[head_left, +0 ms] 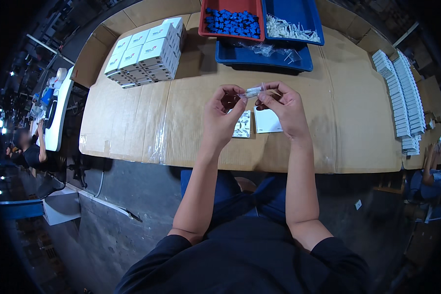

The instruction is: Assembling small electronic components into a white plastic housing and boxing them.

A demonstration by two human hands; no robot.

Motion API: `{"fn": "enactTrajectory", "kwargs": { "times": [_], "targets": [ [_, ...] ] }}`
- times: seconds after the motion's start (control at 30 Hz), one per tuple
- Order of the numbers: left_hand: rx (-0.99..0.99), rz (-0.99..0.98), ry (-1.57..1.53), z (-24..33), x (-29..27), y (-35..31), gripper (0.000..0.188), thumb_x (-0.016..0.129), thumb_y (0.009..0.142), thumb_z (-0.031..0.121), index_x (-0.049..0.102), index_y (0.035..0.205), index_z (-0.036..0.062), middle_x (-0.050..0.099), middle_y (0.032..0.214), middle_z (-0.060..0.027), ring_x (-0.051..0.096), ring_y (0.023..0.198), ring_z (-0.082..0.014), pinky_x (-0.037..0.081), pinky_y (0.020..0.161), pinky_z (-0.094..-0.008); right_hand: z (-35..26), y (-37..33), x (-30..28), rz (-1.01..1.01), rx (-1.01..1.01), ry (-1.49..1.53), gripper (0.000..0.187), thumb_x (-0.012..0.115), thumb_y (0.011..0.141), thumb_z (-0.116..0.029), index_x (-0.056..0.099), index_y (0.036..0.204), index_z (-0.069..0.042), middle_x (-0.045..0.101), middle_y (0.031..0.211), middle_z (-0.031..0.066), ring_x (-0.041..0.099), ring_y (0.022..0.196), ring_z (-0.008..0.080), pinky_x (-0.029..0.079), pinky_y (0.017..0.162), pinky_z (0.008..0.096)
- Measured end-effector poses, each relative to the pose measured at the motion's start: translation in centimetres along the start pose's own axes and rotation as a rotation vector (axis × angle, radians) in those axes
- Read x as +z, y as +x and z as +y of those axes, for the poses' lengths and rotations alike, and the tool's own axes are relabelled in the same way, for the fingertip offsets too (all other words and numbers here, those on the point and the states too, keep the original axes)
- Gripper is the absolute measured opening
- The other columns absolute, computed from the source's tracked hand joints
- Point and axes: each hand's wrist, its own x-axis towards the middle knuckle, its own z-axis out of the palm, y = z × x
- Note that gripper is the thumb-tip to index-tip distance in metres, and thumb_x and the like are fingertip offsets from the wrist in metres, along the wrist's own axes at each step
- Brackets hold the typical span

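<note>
Both hands are raised over the cardboard-covered table, pinching a small clear plastic bag [253, 91] with white, tube-like pieces in it. My left hand [219, 115] grips the bag's left end between thumb and fingers. On its other end, the thumb and fingers of my right hand [290, 113] are closed. Below them lies a small white box [243, 126] with a grey-and-white patterned top or contents, partly covered by my left hand. Beside it on the right is a plain white square piece [267, 121], box or lid, I cannot tell which.
White boxes [147, 53] stand stacked at the back left. At the back are a red bin [201, 30] of blue parts, a blue bin [319, 36] of white parts and a lower blue bin [259, 66] with clear bags. Long rows of white boxes [399, 95] line the right. People sit at either side.
</note>
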Motion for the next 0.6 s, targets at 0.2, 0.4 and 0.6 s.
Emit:
{"fn": "enactTrajectory", "kwargs": {
  "times": [0.2, 0.4, 0.6],
  "targets": [
    [0.016, -0.019, -0.020, 1.1, 0.6, -0.3, 0.039, 0.071, 0.095, 0.000, 0.059, 0.133, -0.0008, 0.067, 0.108, -0.0045, 0.063, 0.093, -0.0078, 0.051, 0.083, -0.0222, -0.6, -0.2, 0.5, -0.005, 0.050, 0.013, 0.018, 0.072, 0.098, -0.008, 0.069, 0.111, 0.004, 0.072, 0.090, 0.0063, 0.069, 0.080, 0.0118, 0.060, 0.076, 0.0279],
    [-0.092, -0.123, 0.060, 0.3, -0.6, 0.1, 0.048, 0.073, 0.093, 0.000, 0.056, 0.138, 0.0004, 0.067, 0.113, -0.0068, 0.064, 0.100, -0.0091, 0.052, 0.085, -0.0232, -0.6, -0.2, -0.4, 0.016, 0.092, -0.074, 0.013, 0.074, 0.097, -0.010, 0.073, 0.100, 0.003, 0.070, 0.082, 0.0021, 0.064, 0.073, 0.0074, 0.052, 0.066, 0.0237],
    [-0.110, -0.147, 0.094, 0.2, -1.0, 0.2, 0.050, 0.074, 0.093, 0.001, 0.057, 0.140, 0.0017, 0.066, 0.109, -0.0053, 0.063, 0.092, -0.0075, 0.052, 0.082, -0.0228, -0.1, 0.0, -0.3, 0.073, 0.086, -0.170, 0.010, 0.071, 0.098, -0.006, 0.072, 0.100, 0.003, 0.067, 0.080, 0.0005, 0.058, 0.068, 0.0056, 0.047, 0.062, 0.0229]
  ]
}}
